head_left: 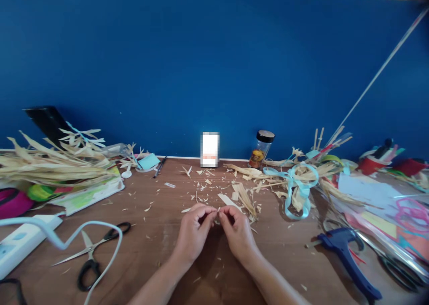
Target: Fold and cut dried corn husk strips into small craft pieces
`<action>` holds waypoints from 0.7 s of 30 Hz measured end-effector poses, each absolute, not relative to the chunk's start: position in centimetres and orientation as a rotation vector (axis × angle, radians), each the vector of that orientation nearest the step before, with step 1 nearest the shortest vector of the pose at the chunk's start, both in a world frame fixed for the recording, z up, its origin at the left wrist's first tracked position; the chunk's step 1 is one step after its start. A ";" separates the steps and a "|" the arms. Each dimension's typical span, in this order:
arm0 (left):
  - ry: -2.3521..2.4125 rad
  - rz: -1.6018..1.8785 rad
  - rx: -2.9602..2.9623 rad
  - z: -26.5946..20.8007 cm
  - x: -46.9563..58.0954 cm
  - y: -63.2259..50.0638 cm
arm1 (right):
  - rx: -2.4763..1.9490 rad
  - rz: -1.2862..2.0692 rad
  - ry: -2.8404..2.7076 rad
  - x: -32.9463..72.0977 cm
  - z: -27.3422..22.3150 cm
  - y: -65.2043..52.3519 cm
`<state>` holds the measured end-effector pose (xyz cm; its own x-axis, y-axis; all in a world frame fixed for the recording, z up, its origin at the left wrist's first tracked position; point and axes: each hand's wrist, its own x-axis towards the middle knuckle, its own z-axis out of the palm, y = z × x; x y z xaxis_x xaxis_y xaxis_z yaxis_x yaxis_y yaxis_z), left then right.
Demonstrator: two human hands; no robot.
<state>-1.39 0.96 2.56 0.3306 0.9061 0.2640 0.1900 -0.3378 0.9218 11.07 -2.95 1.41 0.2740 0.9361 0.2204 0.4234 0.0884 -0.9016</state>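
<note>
My left hand [198,227] and my right hand [236,229] meet low over the middle of the table, fingertips almost touching. Both are closed in a pinch, thumb against forefinger. Between them shows a tiny pale piece of dried husk [218,210], mostly covered by the fingers. Just behind the right hand lies a flat pale husk strip [229,201], and beside it a curled tan husk [246,200]. Small cut husk scraps [203,186] are scattered on the wood behind both hands.
Open scissors [90,249], a white power strip [27,242] and its looping cable lie left, before a husk pile [50,164]. A lidded jar [260,148] stands by the blue wall. Light-blue ribbon [296,213], a blue glue gun [348,256] and papers [363,189] lie right.
</note>
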 end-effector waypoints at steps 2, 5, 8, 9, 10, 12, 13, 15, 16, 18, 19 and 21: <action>0.970 1.102 1.747 2.6 -1.4 0.8 | -1.518 0.628 -1.327 11.1 1.3 -3.0; 0.949 1.136 1.778 2.5 -1.4 0.6 | -1.515 0.641 -1.337 11.2 1.0 -3.0; 0.934 1.147 1.843 2.3 -1.5 0.4 | -1.489 0.669 -1.337 11.2 0.8 -3.0; 0.930 1.145 1.873 2.3 -1.5 0.3 | -1.473 0.688 -1.331 11.2 0.7 -2.9; 0.930 1.142 1.907 2.2 -1.5 0.3 | -1.453 0.715 -1.321 11.3 0.7 -2.9; 0.941 1.127 1.979 2.1 -1.6 0.3 | -1.408 0.788 -1.293 11.3 0.7 -2.8; 0.947 1.119 2.013 2.1 -1.7 0.3 | -1.385 0.831 -1.276 11.4 0.7 -2.7; 0.949 1.096 2.076 2.0 -1.7 0.4 | -1.342 0.910 -1.229 11.4 0.8 -2.7; 0.943 1.081 2.103 2.0 -1.7 0.4 | -1.323 0.945 -1.200 11.3 0.8 -2.7; 0.929 1.058 2.146 2.0 -1.8 0.4 | -1.293 1.005 -1.133 11.3 0.9 -2.7; 0.927 1.048 2.163 2.0 -1.8 0.4 | -1.284 1.026 -1.103 11.2 1.0 -2.7; 0.929 1.036 2.188 2.0 -1.8 0.3 | -1.280 1.054 -1.061 11.2 1.0 -2.7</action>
<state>-1.76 0.28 2.00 0.4665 0.7685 0.4379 0.3521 -0.6155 0.7051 11.17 -2.71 0.96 0.1993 0.9798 0.0143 -0.0072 0.0161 -0.9998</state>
